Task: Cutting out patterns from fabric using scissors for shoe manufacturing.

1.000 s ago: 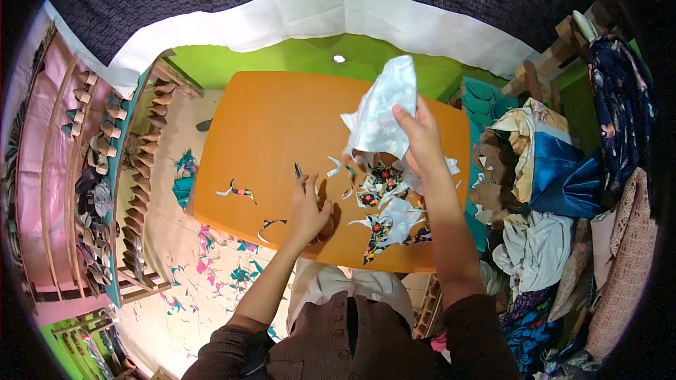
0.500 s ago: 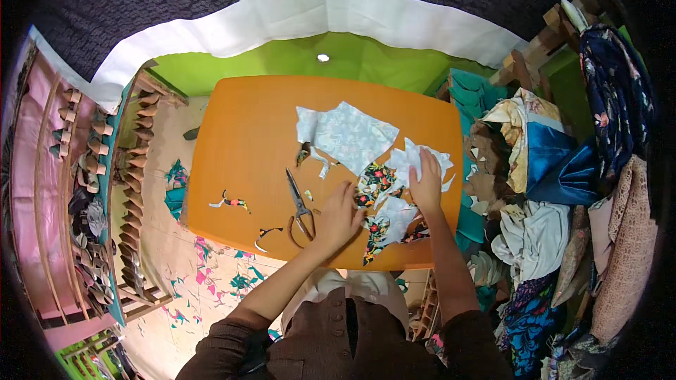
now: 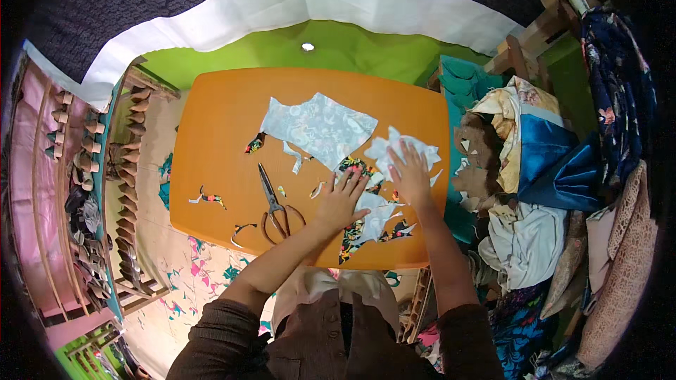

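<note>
My left hand lies with fingers spread at the edge of a dark floral fabric piece; its underside is hidden. To its right, my right hand rests flat, fingers apart, on a pale cut fabric piece. Another pale scrap lies between the two hands, over the floral cloth. Farther off, a large pale blue-white fabric piece is spread out. Scissors with brown handles lie left of my left hand, blades partly apart and pointing away from me.
Small scraps lie on the left of the orange table. Racks of wooden shoe lasts stand at left. Heaped cloth and teal material border the right side. Colourful offcuts litter the floor.
The large pale piece now lies flatter, its left end unfolded. My right hand has flattened onto the pale piece, and my left fingers have spread. The whole view has shifted slightly.
</note>
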`<move>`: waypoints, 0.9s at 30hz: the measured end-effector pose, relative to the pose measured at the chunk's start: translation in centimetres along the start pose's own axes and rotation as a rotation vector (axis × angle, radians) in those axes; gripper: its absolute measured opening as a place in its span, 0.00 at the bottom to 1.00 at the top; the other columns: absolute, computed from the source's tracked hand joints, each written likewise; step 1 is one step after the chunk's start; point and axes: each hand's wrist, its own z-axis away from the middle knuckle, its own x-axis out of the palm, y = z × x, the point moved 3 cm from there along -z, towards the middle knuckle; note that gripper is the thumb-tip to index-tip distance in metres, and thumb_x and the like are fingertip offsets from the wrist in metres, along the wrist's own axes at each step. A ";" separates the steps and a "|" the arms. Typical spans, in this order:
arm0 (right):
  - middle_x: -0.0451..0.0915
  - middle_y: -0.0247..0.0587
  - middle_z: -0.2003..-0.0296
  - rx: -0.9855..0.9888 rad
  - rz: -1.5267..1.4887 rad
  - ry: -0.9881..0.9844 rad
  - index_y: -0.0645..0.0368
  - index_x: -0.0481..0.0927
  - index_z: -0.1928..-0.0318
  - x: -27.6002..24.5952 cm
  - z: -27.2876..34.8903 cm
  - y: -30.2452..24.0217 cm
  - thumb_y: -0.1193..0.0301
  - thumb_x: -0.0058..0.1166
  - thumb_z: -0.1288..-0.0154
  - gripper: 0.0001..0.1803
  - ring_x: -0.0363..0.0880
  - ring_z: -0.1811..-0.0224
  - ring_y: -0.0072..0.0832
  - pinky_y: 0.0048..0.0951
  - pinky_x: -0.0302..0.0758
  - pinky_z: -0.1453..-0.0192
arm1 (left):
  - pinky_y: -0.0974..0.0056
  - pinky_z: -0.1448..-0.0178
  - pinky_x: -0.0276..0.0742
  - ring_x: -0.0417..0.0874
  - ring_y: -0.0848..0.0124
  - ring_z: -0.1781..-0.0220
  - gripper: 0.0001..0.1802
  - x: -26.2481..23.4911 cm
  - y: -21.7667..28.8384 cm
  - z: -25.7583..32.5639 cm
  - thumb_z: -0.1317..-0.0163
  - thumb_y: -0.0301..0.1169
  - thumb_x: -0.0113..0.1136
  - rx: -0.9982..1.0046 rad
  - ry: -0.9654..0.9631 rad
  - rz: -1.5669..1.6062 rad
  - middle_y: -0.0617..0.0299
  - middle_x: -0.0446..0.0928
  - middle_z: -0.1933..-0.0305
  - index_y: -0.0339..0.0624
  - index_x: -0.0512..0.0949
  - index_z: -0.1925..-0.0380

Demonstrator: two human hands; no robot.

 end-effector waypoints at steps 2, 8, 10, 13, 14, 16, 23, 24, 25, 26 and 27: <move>0.55 0.42 0.38 0.094 0.033 0.079 0.44 0.64 0.42 0.0 -0.3 1.3 0.63 0.42 0.39 0.22 0.51 0.36 0.40 0.48 0.47 0.35 | 0.49 0.34 0.45 0.51 0.61 0.33 0.42 0.0 -0.4 0.1 0.50 0.57 0.50 0.009 0.012 0.003 0.56 0.51 0.34 0.46 0.55 0.39; 0.53 0.44 0.38 0.162 0.010 0.124 0.49 0.61 0.41 -0.9 -0.3 3.4 0.62 0.42 0.39 0.25 0.49 0.35 0.41 0.48 0.46 0.36 | 0.53 0.35 0.49 0.55 0.59 0.36 0.37 -0.6 -0.1 0.0 0.48 0.51 0.51 0.063 0.085 0.021 0.51 0.55 0.37 0.43 0.59 0.42; 0.53 0.46 0.38 0.128 -0.070 0.147 0.53 0.60 0.40 -1.7 0.7 1.8 0.61 0.43 0.40 0.27 0.49 0.35 0.43 0.49 0.46 0.36 | 0.52 0.35 0.49 0.55 0.58 0.36 0.38 -1.8 -0.5 0.9 0.48 0.51 0.52 0.032 0.108 0.114 0.51 0.55 0.37 0.42 0.58 0.42; 0.51 0.55 0.39 0.031 -0.176 0.079 0.60 0.58 0.41 -1.8 5.8 -0.6 0.54 0.47 0.45 0.35 0.47 0.35 0.49 0.52 0.43 0.36 | 0.50 0.35 0.46 0.55 0.56 0.35 0.43 -4.3 -0.4 2.9 0.53 0.56 0.54 -0.010 0.097 0.278 0.49 0.54 0.37 0.40 0.57 0.41; 0.50 0.58 0.39 0.019 -0.163 0.003 0.62 0.58 0.41 -1.3 7.9 -1.2 0.50 0.49 0.47 0.39 0.45 0.35 0.50 0.54 0.42 0.36 | 0.49 0.34 0.45 0.54 0.56 0.35 0.46 -4.2 -0.2 3.6 0.56 0.58 0.54 0.039 0.046 0.233 0.48 0.53 0.36 0.39 0.57 0.41; 0.48 0.59 0.38 -0.018 -0.110 -0.118 0.59 0.58 0.40 -1.1 11.3 -2.9 0.45 0.51 0.51 0.43 0.43 0.35 0.51 0.55 0.41 0.36 | 0.48 0.33 0.40 0.51 0.56 0.34 0.53 -3.6 0.2 5.2 0.61 0.63 0.55 0.091 -0.046 0.193 0.46 0.50 0.36 0.36 0.55 0.41; 0.42 0.65 0.38 -0.201 -0.105 -0.195 0.50 0.55 0.38 0.8 8.7 -4.8 0.35 0.51 0.61 0.52 0.37 0.34 0.54 0.57 0.34 0.36 | 0.49 0.32 0.39 0.50 0.59 0.33 0.45 -1.1 -0.3 3.8 0.60 0.45 0.60 -0.037 -0.087 0.160 0.51 0.50 0.35 0.39 0.56 0.41; 0.41 0.64 0.38 -0.211 -0.203 -0.146 0.49 0.54 0.38 0.9 7.3 -5.1 0.40 0.55 0.61 0.51 0.37 0.33 0.53 0.56 0.35 0.36 | 0.51 0.35 0.49 0.57 0.59 0.36 0.40 -1.7 -0.4 3.1 0.62 0.31 0.59 -0.008 -0.003 0.179 0.52 0.57 0.37 0.39 0.59 0.43; 0.41 0.64 0.38 -0.214 -0.205 -0.145 0.49 0.54 0.38 1.0 6.1 -5.4 0.40 0.55 0.61 0.51 0.37 0.33 0.53 0.56 0.35 0.36 | 0.51 0.35 0.49 0.57 0.59 0.36 0.40 -1.5 -0.8 2.8 0.62 0.31 0.59 -0.010 -0.002 0.176 0.52 0.57 0.37 0.39 0.59 0.43; 0.42 0.63 0.37 -0.215 -0.201 -0.147 0.48 0.54 0.37 1.0 4.9 -5.8 0.43 0.57 0.61 0.50 0.37 0.33 0.52 0.55 0.35 0.35 | 0.53 0.37 0.54 0.61 0.57 0.39 0.38 -1.3 -1.3 2.6 0.63 0.28 0.59 0.009 0.031 0.284 0.51 0.60 0.40 0.39 0.60 0.45; 0.42 0.62 0.37 -0.217 -0.199 -0.151 0.47 0.53 0.37 1.2 4.1 -6.0 0.46 0.59 0.61 0.50 0.37 0.33 0.51 0.54 0.36 0.35 | 0.54 0.40 0.60 0.65 0.56 0.42 0.37 -1.5 -1.4 2.5 0.64 0.24 0.58 0.025 0.064 0.391 0.50 0.63 0.43 0.38 0.61 0.46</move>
